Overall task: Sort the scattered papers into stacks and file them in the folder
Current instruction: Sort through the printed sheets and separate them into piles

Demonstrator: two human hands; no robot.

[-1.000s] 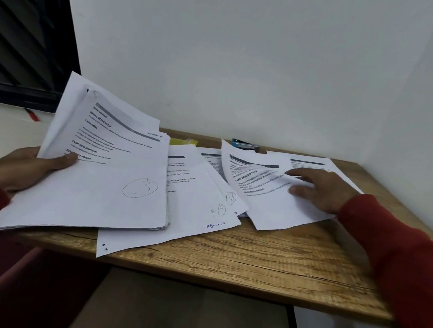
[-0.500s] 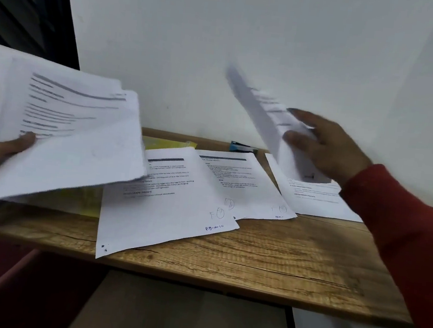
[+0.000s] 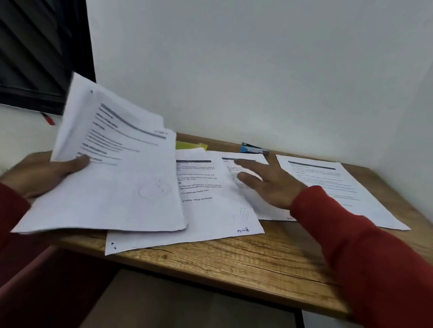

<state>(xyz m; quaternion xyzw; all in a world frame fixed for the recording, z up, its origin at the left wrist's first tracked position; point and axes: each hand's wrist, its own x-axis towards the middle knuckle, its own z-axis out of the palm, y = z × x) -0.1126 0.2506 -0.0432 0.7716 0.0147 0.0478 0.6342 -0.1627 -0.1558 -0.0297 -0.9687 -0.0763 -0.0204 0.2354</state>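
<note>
1. Left hand (image 3: 46, 174) grips a stack of papers (image 3: 117, 180) over the table's (image 3: 266, 262) left edge; printing blurred.
2. Right hand (image 3: 269, 185), fingers straight, rests on the middle of three loose sheets (image 3: 247, 167).
3. Front sheet (image 3: 205, 210) bears unreadable blue handwriting.

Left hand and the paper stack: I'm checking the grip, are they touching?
Touching. The head view shows the left hand holding the paper stack, thumb pressed on the top sheet's left edge, fingers underneath.

My wooden counter (image 3: 266, 260) carries three printed sheets: one (image 3: 212, 217) overhanging the near edge, a middle one (image 3: 249, 167) partly over it, another (image 3: 341, 190) at the right. A yellow folder (image 3: 192, 145) and a blue stapler (image 3: 254, 149) lie at the back.
</note>
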